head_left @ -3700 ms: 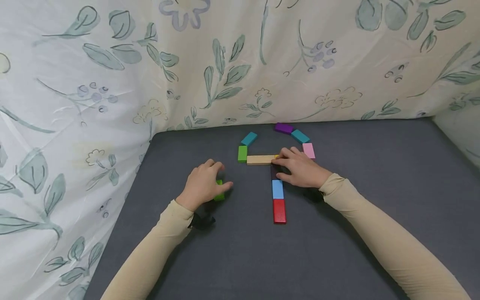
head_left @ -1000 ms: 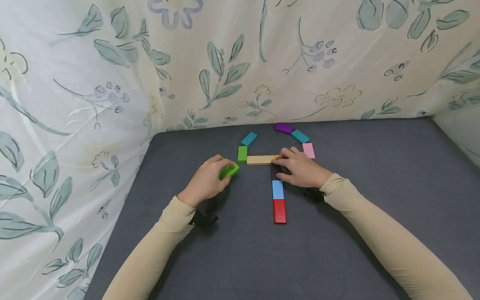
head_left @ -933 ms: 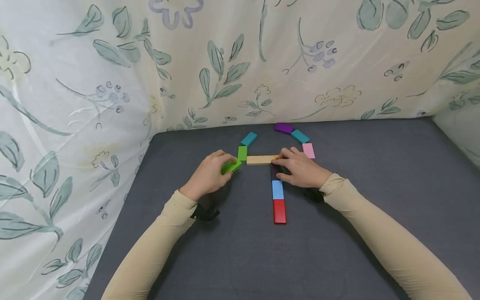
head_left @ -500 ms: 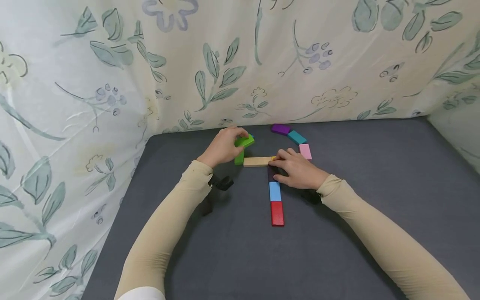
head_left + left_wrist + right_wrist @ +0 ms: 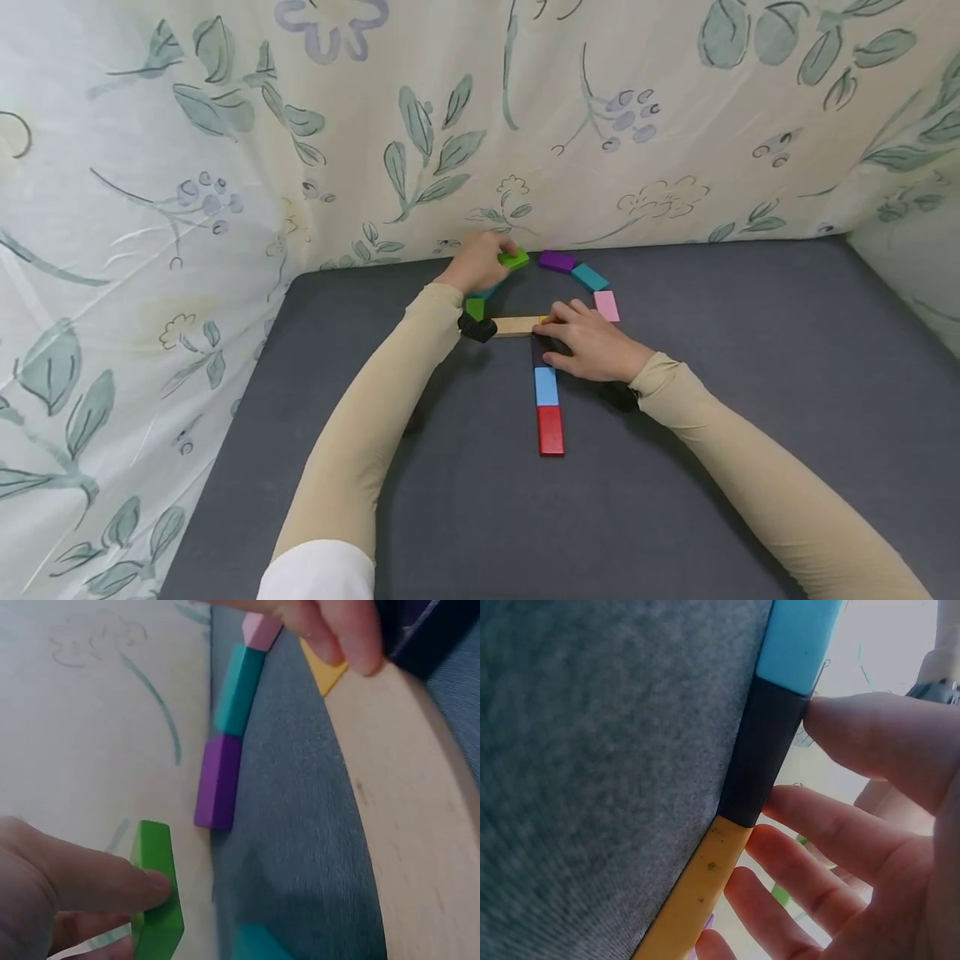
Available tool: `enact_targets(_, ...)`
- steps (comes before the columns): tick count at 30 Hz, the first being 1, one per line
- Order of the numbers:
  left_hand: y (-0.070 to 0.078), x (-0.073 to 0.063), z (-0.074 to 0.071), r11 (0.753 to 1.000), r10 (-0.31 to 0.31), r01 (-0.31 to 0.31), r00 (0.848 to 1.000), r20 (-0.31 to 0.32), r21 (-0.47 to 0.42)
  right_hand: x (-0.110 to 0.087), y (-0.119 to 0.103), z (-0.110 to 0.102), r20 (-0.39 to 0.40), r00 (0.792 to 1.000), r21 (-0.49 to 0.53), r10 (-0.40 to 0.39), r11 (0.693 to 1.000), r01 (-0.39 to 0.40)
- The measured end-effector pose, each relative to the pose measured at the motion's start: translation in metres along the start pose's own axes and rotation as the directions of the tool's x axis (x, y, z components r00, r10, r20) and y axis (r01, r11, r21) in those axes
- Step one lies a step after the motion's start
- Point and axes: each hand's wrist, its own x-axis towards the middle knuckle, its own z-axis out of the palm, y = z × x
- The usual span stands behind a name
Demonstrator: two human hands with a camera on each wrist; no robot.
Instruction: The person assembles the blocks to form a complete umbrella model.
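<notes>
My left hand (image 5: 477,265) pinches a green block (image 5: 516,260) near the table's far edge, left of the purple block (image 5: 557,262). In the left wrist view the held block (image 5: 169,930) stays apart from the purple one. My right hand (image 5: 592,340) rests on the row, its thumb touching the black block (image 5: 761,750) and its fingers at the yellow block (image 5: 697,892). That hand mostly covers the yellow block in the head view. Below lie a light blue block (image 5: 546,387) and a red block (image 5: 551,431). A teal block (image 5: 491,291) is partly hidden behind my left hand.
On the arc's right are another teal block (image 5: 589,277) and a pink block (image 5: 607,306). A second green block (image 5: 475,309) and a long beige block (image 5: 516,327) lie beneath my left wrist. A patterned cloth (image 5: 570,150) hangs along the table's (image 5: 712,333) far edge.
My left hand has picked up the green block and carried it away from me and rightward, past the left teal block. The right hand has kept its place on the row.
</notes>
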Motion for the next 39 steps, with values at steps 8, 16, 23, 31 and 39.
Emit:
enact_targets(8,-0.001,0.023,0.017,0.998,-0.022,0.024,0.999,-0.024,0.056,-0.002,0.001,0.002,0.005,1.000,-0.008,0.003,1.000,-0.003)
enact_targets(16,-0.004,0.038,0.025,0.993,-0.059,0.060,0.998,-0.003,0.100,-0.002,0.000,0.002,0.000,1.000,-0.005,0.006,1.000,-0.006)
enact_targets(23,-0.007,0.046,0.028,0.991,-0.044,0.042,0.999,0.017,0.129,0.001,0.002,0.003,-0.002,1.000,-0.001,0.016,1.000,-0.016)
enact_targets(31,-0.009,0.049,0.027,0.989,-0.025,0.020,0.999,0.037,0.145,0.003,0.003,0.002,-0.009,1.000,0.007,0.017,1.000,-0.017)
enact_targets(39,-0.010,0.049,0.026,0.994,-0.018,0.011,0.998,0.059,0.107,0.004,0.003,0.002,-0.008,1.000,0.009,0.020,1.000,-0.020)
